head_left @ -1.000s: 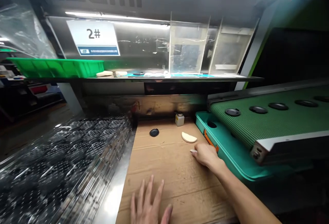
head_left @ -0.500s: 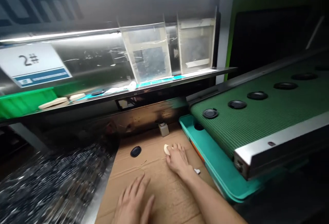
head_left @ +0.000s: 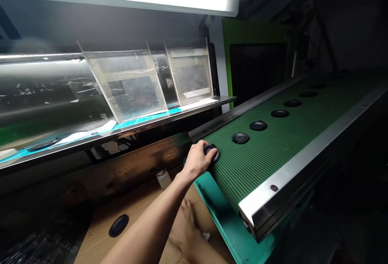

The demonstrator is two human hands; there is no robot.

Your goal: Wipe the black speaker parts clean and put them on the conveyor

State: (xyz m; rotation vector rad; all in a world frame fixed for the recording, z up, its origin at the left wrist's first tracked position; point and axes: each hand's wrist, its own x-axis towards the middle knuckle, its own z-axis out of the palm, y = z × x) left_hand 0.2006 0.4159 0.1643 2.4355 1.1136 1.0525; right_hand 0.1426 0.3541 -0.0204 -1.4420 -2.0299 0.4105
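My left hand [head_left: 200,158] reaches across to the near left corner of the green conveyor belt [head_left: 242,167]. Its thumb and fingers are closed round a black round plastic cap [head_left: 212,153]. Below my left forearm, my right hand [head_left: 185,219] rests on the brown cardboard [head_left: 100,235], partly covered by that arm. The right fingers lie close together; whatever is under them is hidden. Another black round cap [head_left: 119,225] lies on the cardboard to the left. More black caps stand in a row on the belt, the nearest cap [head_left: 240,138] just beyond my left hand.
A teal tray [head_left: 226,231] sits under the belt's end. The belt's metal side rail [head_left: 273,189] juts out at right. A small bottle [head_left: 163,179] stands at the cardboard's back edge. Above it runs a metal shelf edge [head_left: 121,132] with clear panels [head_left: 136,90].
My left hand has gone from above the cardboard to the belt and taken hold of a cap. The view has turned right. The cream piece under my right hand is now out of sight.
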